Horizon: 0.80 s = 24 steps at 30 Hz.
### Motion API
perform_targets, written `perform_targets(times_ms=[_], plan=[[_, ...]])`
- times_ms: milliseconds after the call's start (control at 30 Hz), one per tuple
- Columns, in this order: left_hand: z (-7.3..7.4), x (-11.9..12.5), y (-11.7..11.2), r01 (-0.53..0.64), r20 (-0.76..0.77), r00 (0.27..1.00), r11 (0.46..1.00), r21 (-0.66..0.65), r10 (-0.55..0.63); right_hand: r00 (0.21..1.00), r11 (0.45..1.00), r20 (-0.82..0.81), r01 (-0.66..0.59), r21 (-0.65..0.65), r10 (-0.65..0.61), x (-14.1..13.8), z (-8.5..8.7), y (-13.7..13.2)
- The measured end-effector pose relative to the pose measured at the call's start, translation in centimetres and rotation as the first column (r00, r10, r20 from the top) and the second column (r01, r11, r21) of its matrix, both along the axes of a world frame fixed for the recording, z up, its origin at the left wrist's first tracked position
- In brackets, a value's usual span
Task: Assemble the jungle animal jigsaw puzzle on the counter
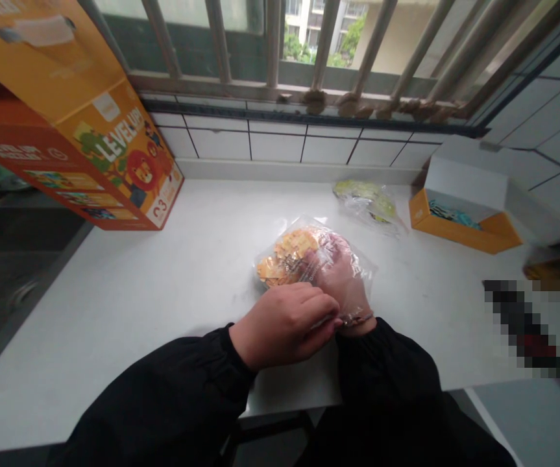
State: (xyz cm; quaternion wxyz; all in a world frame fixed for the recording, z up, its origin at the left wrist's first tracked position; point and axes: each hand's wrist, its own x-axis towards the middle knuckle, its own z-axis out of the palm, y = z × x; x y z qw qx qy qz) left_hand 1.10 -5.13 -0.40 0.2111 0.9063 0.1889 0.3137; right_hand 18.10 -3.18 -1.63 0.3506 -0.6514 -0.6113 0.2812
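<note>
A clear plastic bag (pixel 284 227) with orange-yellow puzzle pieces (pixel 292 250) in it lies on the white countertop. My right hand (pixel 338 269) reaches inside the bag up to the wrist, its fingers curled beside the pieces. Glare on the film hides what those fingers hold. My left hand (pixel 289 321) is closed at the near side, pinching the bag's open edge close to my right wrist. Part of the bag's near side is covered by my left hand.
A tall orange puzzle box (pixel 128 155) stands open at the left, next to a dark sink (pixel 12 285). Behind the bag lies another clear bag with green pieces (pixel 370 201). An open small yellow box (pixel 459 227) with bluish pieces sits at the back right. Something pixelated (pixel 527 327) lies at the right.
</note>
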Motion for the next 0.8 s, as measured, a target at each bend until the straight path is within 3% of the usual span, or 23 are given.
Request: perform_targets(times_ms=[133, 333, 467, 567, 633, 733, 767, 800], plan=[[-0.2, 0.1, 0.1, -0.006, -0.071, 0.997, 1.0, -0.006, 0.005, 0.983, 0.986, -0.069, 0.167, -0.015, -0.168, -0.3, 0.8, -0.1], [-0.8, -0.1, 1.4, -0.034, -0.188, 0.981, 0.999, 0.028, 0.039, 0.989, 0.995, -0.112, 0.097, -0.02, -0.099, 0.0, 0.1, -0.2], [-1.5, -0.5, 2.5, -0.232, -0.305, 0.922, 0.971, 0.057, 0.239, 0.966, 0.999, -0.258, 0.017, 0.044, -0.005, 0.2, -0.6, -0.6], [-1.6, -1.3, 3.4, -0.512, -0.316, 0.792, 0.85, 0.122, 0.523, 0.979, 0.996, -0.196, -0.051, 0.069, 0.064, 0.2, -0.8, -1.0], [-1.4, -2.1, 4.2, -0.681, -0.303, 0.651, 0.711, 0.172, 0.697, 0.98, 0.995, -0.177, -0.077, 0.07, 0.088, 0.2, -0.6, -1.2], [-1.2, -2.9, 5.3, -0.83, -0.291, 0.446, 0.513, 0.22, 0.846, 0.981, 0.997, -0.182, -0.056, 0.052, 0.065, 0.0, -0.1, -1.4], [-1.1, -3.1, 5.5, -0.848, -0.28, 0.419, 0.482, 0.218, 0.864, 0.986, 0.998, -0.156, -0.043, 0.052, 0.05, 0.0, 0.1, -1.5], [-1.2, -3.2, 5.7, -0.849, -0.273, 0.429, 0.487, 0.203, 0.861, 0.992, 0.998, -0.122, -0.029, 0.06, 0.036, -0.1, 0.3, -1.5]])
